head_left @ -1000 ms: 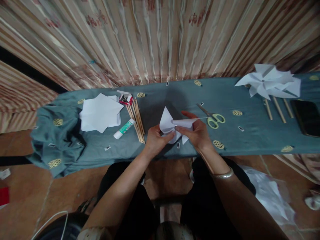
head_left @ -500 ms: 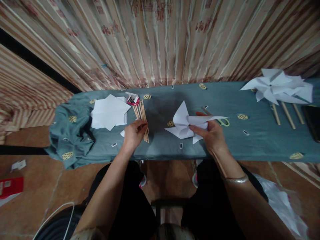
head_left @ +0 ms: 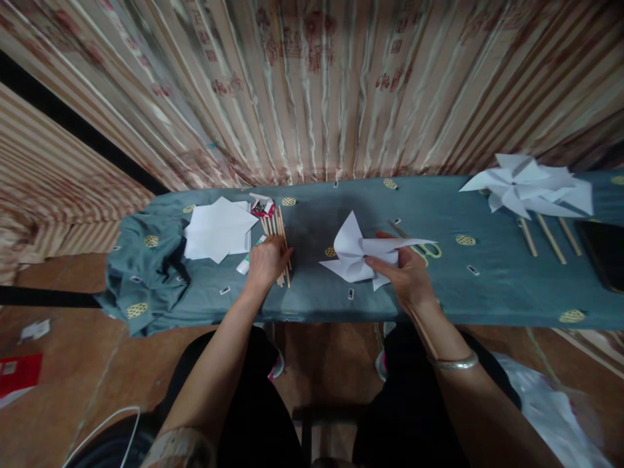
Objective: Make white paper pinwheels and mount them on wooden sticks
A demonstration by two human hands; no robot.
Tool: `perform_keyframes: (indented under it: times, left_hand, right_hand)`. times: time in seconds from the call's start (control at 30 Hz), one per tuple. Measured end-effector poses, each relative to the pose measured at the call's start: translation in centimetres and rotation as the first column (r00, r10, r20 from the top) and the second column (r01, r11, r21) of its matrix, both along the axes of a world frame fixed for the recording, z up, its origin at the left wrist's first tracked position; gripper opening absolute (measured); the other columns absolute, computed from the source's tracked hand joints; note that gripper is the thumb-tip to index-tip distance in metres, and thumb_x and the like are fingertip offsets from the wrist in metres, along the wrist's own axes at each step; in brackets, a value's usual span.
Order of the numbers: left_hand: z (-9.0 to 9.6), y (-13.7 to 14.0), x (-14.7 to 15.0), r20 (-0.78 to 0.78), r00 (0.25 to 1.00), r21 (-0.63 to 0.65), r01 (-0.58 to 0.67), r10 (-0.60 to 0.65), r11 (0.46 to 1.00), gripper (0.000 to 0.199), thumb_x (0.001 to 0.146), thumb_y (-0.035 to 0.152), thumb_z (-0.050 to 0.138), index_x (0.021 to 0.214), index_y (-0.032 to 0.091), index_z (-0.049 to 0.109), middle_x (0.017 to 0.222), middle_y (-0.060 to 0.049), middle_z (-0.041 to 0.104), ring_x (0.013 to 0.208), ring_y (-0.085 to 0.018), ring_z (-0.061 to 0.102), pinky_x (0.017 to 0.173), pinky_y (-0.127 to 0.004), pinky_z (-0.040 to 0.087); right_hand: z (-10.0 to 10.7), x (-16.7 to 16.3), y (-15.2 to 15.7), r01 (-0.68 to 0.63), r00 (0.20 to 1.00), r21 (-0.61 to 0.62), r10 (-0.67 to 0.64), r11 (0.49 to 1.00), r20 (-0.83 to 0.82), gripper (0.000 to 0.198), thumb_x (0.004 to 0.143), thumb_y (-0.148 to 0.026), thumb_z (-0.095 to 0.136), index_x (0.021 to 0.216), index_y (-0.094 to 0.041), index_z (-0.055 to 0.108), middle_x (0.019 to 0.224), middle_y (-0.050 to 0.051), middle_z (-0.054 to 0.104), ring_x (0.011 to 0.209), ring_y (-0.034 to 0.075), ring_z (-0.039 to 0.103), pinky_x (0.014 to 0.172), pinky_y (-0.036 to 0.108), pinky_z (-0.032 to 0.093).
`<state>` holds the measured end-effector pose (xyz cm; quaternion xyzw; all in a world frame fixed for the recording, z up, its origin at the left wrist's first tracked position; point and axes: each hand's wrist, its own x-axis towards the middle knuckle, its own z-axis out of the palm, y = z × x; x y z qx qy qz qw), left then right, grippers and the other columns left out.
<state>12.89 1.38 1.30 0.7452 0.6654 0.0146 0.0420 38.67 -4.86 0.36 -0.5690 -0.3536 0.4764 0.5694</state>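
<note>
My right hand [head_left: 409, 270] pinches a white paper pinwheel [head_left: 350, 255] near its centre, the thumb on top and the other fingers partly beneath the paper. The pinwheel has curled blades and no stick shows on it. My left hand [head_left: 266, 261] rests over a bundle of thin wooden sticks [head_left: 281, 224], fingers curled down onto them. Its fingertips are hidden, so what they grip cannot be made out. Beside that hand lies a white and green tube [head_left: 243, 265], partly covered. A small red and white box of metal pins [head_left: 263, 207] stands open at the sticks' far ends.
White paper sheets [head_left: 214, 231] are stacked at the left. Scissors [head_left: 426, 250] with yellow-green handles lie behind my right hand. Finished pinwheels on sticks [head_left: 524, 185] lie at the right, near a dark flat object [head_left: 604, 253]. A green cloth [head_left: 312, 305] covers the narrow table; a curtain [head_left: 312, 97] hangs behind.
My left hand has shifted from a pinch at the sticks' right side to lying lower over them, uncovering the tube. My right hand keeps hold of the pinwheel. The whole view has tilted slightly.
</note>
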Motion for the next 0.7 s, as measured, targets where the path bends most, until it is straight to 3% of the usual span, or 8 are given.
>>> perform_keyframes:
  times: [0.27, 0.53, 0.7]
  left_hand:
    - [-0.4, 1.3, 0.4, 0.014, 0.998, -0.013, -0.069, 0.069, 0.998, 0.037, 0.092, 0.036, 0.055, 0.122, 0.015, 0.061, 0.106, -0.014, 0.074, 0.099, -0.03, 0.07, 0.077, -0.034, 0.049]
    - [-0.1, 1.5, 0.9, 0.023, 0.998, -0.027, -0.059, 0.06, 0.998, 0.025, 0.091, 0.034, 0.055, 0.103, 0.017, 0.07, 0.096, -0.011, 0.077, 0.094, -0.027, 0.071, 0.075, -0.032, 0.049]
    - [-0.3, 1.7, 0.7, 0.104, 0.991, -0.022, -0.086, 0.088, 0.996, 0.021, 0.088, 0.03, 0.057, 0.093, 0.017, 0.073, 0.091, -0.011, 0.077, 0.088, -0.029, 0.071, 0.072, -0.033, 0.046]
  right_hand:
    - [0.5, -0.1, -0.2, 0.025, 1.0, -0.007, -0.025, 1.0, -0.019, 0.068, 0.052, -0.037, 0.089, 0.114, -0.019, 0.066, 0.098, 0.006, 0.077, 0.087, 0.026, 0.072, 0.077, 0.038, 0.059]
    - [0.3, 0.2, -0.2, -0.029, 0.999, 0.019, 0.029, 0.999, 0.019, 0.065, 0.06, -0.035, 0.086, 0.119, -0.021, 0.065, 0.101, 0.006, 0.077, 0.09, 0.026, 0.072, 0.078, 0.038, 0.059]
    - [0.4, 0.1, -0.2, 0.0, 1.0, -0.014, 0.0, 1.0, -0.013, 0.065, 0.055, -0.036, 0.088, 0.115, -0.019, 0.067, 0.098, 0.006, 0.077, 0.088, 0.026, 0.072, 0.078, 0.038, 0.058]
